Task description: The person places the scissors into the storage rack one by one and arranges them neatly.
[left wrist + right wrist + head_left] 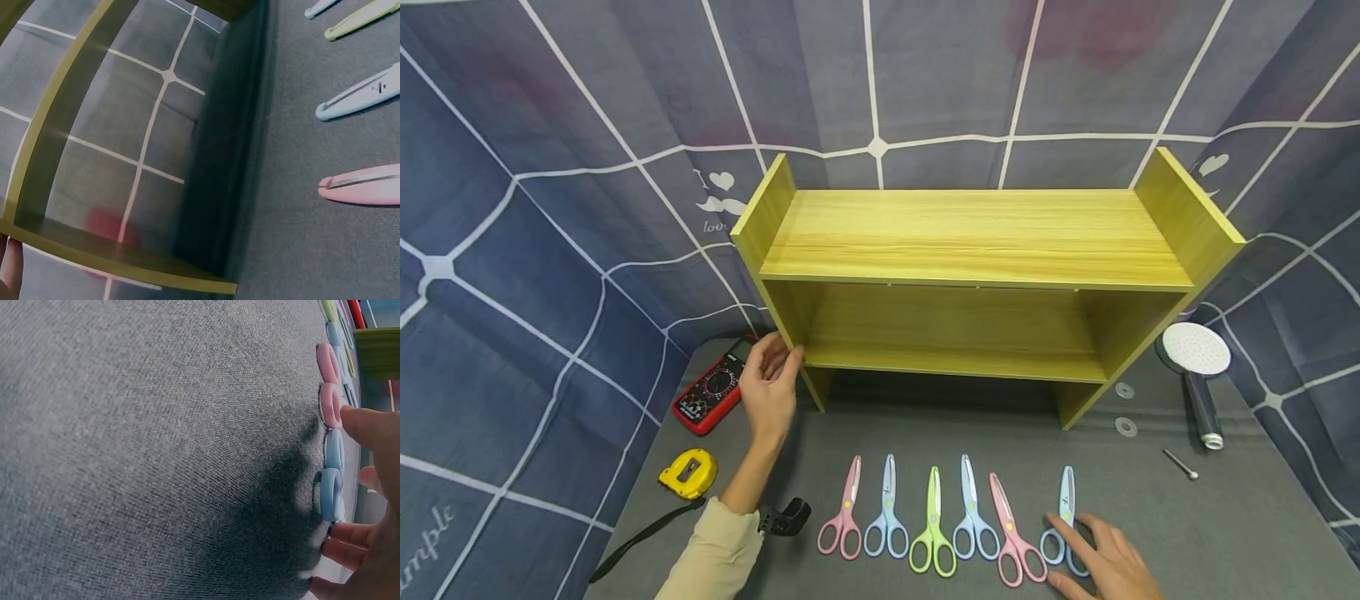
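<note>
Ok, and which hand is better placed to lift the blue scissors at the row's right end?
Likely the right hand: it is right at those scissors. The left hand is well away from them, holding the left side of the shelf.

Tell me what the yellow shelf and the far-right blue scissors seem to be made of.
Yellow shelf: probably wood or wood-effect board with a satin finish; fine streaks run along its top like grain, though that could be a printed surface.

Blue scissors: the finger loops look like smooth plastic, rounded and evenly coloured. The blades are too small to judge.
</note>
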Available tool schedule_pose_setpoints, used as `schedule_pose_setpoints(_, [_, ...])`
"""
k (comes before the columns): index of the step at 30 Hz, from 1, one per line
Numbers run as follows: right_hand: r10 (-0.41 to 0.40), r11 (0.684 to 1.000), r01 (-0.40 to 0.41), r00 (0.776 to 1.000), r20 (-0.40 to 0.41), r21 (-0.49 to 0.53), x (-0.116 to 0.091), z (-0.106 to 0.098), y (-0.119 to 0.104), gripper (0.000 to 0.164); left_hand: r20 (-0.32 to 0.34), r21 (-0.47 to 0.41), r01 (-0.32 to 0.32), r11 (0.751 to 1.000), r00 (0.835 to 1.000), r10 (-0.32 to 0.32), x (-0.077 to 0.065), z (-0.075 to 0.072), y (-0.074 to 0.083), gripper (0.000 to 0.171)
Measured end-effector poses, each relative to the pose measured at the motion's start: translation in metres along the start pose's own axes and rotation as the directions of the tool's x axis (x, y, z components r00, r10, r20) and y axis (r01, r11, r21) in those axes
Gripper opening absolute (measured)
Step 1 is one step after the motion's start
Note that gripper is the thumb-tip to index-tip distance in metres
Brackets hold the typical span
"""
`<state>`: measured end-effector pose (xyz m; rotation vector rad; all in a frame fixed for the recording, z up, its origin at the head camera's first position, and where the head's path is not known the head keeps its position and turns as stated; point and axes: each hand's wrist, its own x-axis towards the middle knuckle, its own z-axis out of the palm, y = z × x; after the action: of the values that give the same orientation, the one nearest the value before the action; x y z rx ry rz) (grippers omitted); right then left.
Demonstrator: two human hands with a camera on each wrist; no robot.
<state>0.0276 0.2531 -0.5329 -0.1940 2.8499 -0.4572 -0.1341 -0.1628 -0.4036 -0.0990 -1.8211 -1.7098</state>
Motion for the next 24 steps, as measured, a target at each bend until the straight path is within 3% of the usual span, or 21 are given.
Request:
schedule_pose_setpoints(3, [-0.018,1.0,0.018,1.0,-0.01,-0.01,0.0013,0.0008,0.0015,0.079,-0.014,0.007,0.006,1.0,1.0,-0.006,0.0019,0.0007,0.0021,0.029])
schedule_pose_setpoints(9, [-0.081,0.993,0.083,0.997,0.019,-0.085,0.0059,0.0014,0.0061,0.059,-0.015,0.003,0.027,1.0,1.0,-0.027,0.0026,-0.0013,-0.0009,0.026])
schedule_pose_setpoints(16, [-0.073,0.992,0.076,0.997,0.037,-0.096,0.0088,0.0005,0.0028,0.048,0.006,-0.02,0.023,1.0,1.0,-0.023,0.0038,-0.0042,-0.0033,0.025])
schedule_pose_setpoints(21, [-0.096,0.995,0.095,0.995,-0.033,-0.044,0.0063,0.0008,0.0036,0.045,0.013,-0.043,0.042,0.998,0.999,-0.042,0.0045,-0.0059,-0.0019,0.027])
schedule_pose_setpoints(24, [-0.174,0.984,0.176,0.975,-0.138,-0.003,0.0033,0.0009,0.0068,0.046,0.016,-0.039,0.058,0.998,0.998,-0.057,0.0055,-0.0067,-0.0016,0.028])
